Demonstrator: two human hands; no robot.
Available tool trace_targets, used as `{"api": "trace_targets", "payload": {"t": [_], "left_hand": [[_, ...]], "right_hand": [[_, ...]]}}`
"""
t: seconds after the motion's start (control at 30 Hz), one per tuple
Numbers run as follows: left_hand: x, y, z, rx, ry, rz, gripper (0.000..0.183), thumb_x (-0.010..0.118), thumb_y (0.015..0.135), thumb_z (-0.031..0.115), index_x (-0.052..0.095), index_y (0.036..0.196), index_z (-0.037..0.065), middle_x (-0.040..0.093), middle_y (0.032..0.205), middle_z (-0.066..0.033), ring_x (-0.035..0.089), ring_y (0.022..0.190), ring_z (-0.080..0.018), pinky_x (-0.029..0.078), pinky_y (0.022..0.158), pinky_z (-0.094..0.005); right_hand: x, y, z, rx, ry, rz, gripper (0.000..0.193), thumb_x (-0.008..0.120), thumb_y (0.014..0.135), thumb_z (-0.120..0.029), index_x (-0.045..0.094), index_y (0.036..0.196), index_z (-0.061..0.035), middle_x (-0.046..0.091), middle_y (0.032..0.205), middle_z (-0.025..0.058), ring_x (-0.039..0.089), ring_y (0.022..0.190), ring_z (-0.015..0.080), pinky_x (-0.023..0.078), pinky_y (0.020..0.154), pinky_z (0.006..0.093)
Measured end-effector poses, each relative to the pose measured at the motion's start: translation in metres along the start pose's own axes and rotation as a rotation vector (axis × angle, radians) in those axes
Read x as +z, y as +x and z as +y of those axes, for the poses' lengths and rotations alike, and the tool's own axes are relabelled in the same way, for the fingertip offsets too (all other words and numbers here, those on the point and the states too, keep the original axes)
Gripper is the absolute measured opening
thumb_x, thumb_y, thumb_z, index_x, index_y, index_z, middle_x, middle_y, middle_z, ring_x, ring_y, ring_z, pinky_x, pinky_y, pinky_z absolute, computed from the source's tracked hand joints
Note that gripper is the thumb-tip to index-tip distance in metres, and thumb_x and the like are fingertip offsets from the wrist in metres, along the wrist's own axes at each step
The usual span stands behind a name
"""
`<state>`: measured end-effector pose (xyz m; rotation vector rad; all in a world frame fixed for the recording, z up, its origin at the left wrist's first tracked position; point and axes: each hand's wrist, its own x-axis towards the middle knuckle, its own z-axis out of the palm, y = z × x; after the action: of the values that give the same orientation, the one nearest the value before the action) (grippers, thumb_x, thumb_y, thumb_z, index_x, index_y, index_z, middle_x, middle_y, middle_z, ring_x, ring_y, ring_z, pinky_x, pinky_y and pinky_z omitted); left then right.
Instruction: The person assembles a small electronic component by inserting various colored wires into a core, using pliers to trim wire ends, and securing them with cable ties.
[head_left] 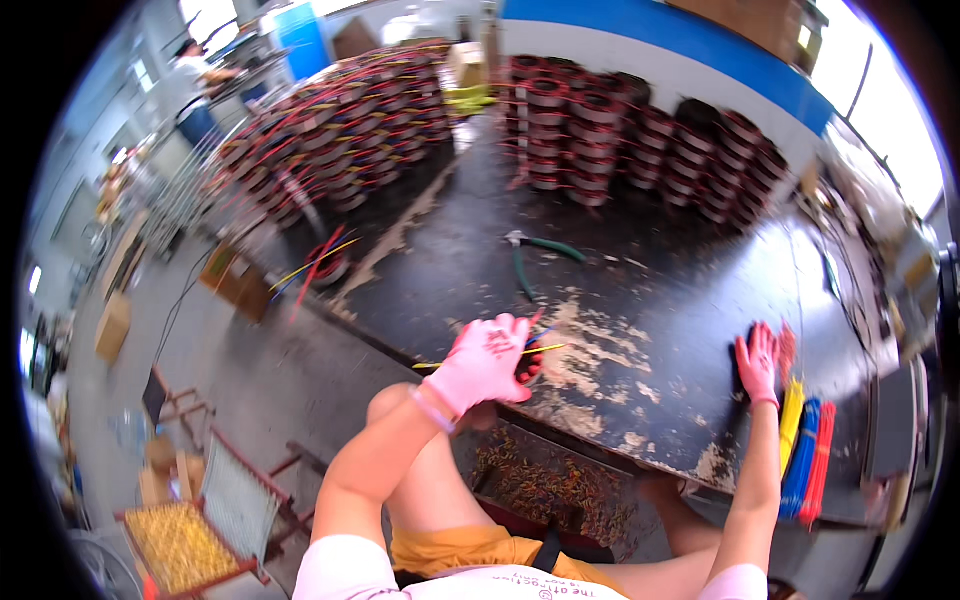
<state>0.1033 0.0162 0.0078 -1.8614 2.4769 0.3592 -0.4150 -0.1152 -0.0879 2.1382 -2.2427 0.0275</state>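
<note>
Near the front edge of the dark table (690,290), my left hand (485,362), in a pink glove, is closed over a wound motor stator (529,368). Yellow, blue and red wire ends stick out around the glove, and most of the stator is hidden beneath it. Farther right, my gloved right hand (758,362) rests on the tabletop with its fingers stretched out. A small reddish bunch (787,348) lies beside its fingers, too blurred to name. Just nearer to me are bundles of yellow sleeving (791,425), blue sleeving (801,460) and red sleeving (820,462).
Green-handled pliers (530,252) lie mid-table. Stacked stators (590,130) line the back, with another wired stack (340,130) on the left. A single stator (330,268) sits at the left edge. Chairs (240,495) and boxes stand on the floor; a person (195,90) is at far left.
</note>
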Motion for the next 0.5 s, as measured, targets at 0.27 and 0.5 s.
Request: {"api": "trace_targets", "payload": {"t": [0.27, 0.5], "left_hand": [[-0.100, -0.077, -0.102, -0.049, -0.183, 0.392, 0.093, 0.092, 0.064, 0.030, 0.052, 0.144, 0.004, 0.064, 0.116, -0.0184, 0.068, 0.103, -0.0302, 0.055, 0.093, -0.0385], [-0.122, -0.112, -0.265, -0.476, -0.222, 0.370, 0.109, 0.090, 0.062, 0.030, 0.039, 0.155, 0.001, 0.048, 0.152, -0.0181, 0.048, 0.141, -0.0312, 0.037, 0.119, -0.0357]], "right_hand": [[-0.019, -0.069, -0.078, -0.407, 0.275, 0.156, 0.058, 0.053, 0.103, -0.029, 0.043, 0.151, 0.0013, 0.041, 0.160, 0.0227, 0.031, 0.152, 0.0390, 0.015, 0.128, 0.0488], [-0.018, -0.112, -0.121, -0.420, 0.347, 0.131, 0.067, 0.065, 0.096, -0.027, 0.042, 0.153, -0.0001, 0.039, 0.161, 0.0211, 0.030, 0.152, 0.0389, 0.018, 0.128, 0.0498]]}}
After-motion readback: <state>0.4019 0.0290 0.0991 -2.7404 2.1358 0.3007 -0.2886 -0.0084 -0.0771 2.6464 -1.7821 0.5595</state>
